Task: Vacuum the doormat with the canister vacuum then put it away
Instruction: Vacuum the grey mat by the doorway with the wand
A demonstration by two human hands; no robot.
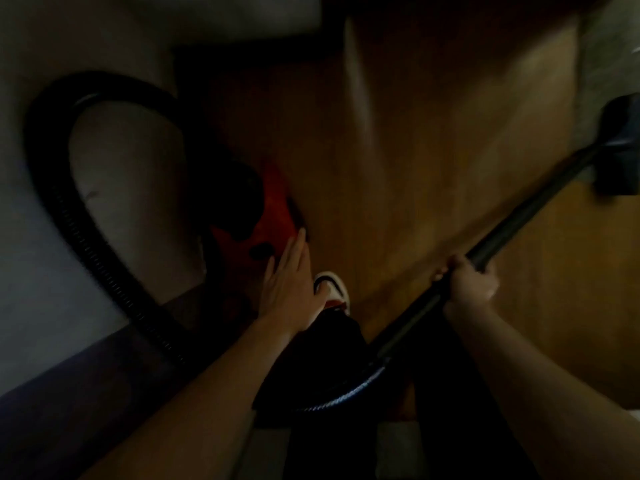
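Dim, motion-blurred view looking down at a wooden floor point(398, 168). Right hand point(471, 282) is closed in a fist around the black vacuum wand point(519, 220), fingers point(441, 271) wrapped fully round the tube, gripping it near the lower end. The wand runs diagonally up and right from the hand to the dark floor head point(620, 147) at the right edge of frame. The head sits where the wood meets a greyish patch at upper right, likely the doormat point(609, 57), though blur makes that hard to confirm; cannot tell whether the head rests on it or just beside it.

Left hand point(294, 271) is flat and open, fingers straight and together, holding nothing. It hovers over or touches the edge of the red canister vacuum point(277, 216); contact cannot be told in this light. The canister sits on the floor at centre-left, next to a pale wall or panel, its dark top mostly lost in shadow.

The black ribbed hose point(86, 237) loops in a big arc from the canister up, left and down, then passes below the left forearm and comes back along the bottom to join the wand just under the right hand.

A white shoe point(332, 285) with dark trim shows just right of the left hand, on the wood, with a dark trouser leg point(329, 358) below it. Both forearms are bare.
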